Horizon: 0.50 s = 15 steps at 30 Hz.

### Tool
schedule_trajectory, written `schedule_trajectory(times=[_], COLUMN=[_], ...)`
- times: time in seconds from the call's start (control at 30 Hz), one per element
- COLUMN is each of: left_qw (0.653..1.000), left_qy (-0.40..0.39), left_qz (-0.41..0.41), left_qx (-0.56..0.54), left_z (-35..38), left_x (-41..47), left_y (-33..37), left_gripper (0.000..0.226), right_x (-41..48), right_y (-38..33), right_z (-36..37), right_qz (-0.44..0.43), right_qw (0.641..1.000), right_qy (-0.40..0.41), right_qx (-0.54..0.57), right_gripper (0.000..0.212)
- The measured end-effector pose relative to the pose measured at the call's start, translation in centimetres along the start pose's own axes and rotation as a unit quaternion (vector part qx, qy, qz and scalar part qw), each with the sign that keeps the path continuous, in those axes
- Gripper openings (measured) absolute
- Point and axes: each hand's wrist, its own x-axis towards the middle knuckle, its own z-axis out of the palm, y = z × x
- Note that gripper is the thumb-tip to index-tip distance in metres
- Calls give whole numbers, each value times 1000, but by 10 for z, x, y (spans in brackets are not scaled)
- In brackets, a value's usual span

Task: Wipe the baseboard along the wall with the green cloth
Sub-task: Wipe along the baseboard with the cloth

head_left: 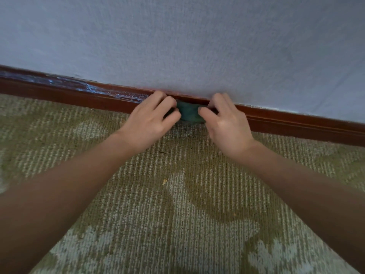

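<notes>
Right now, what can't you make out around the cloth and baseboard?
Head view only.
The green cloth: mostly covered by the left hand and right hand; fold unclear.
The baseboard behind the hands: covered, state there unknown.
Its ends: cut off by both frame edges.

- Wall (197,36) at back; baseboard (296,123) runs along its foot.
- Carpet (177,214) in front of baseboard.
- Cloth (189,113) against baseboard, just above carpet.
- Left hand (150,123) grips cloth's left side, right hand (227,125) its right.
- Crumb (164,181) on carpet, between forearms.
</notes>
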Motion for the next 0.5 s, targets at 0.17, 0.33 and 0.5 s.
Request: schedule_trajectory(times=[0.17, 0.33, 0.5], left_qw=[999, 996, 997], left_qy=[15, 48, 34], left_qz=[-31, -67, -65], left_qx=[-7, -24, -23], left_z=[-3, 0, -4], left_x=[-6, 8, -2], left_y=[-2, 6, 1], left_gripper=[24, 15, 16], right_x=[2, -6, 3], right_y=[-10, 2, -11], right_z=[3, -5, -1], right_qz=[35, 60, 84], right_qw=[998, 996, 995], right_qy=[-12, 4, 1], right_qx=[53, 59, 46], right_gripper=[26, 27, 32])
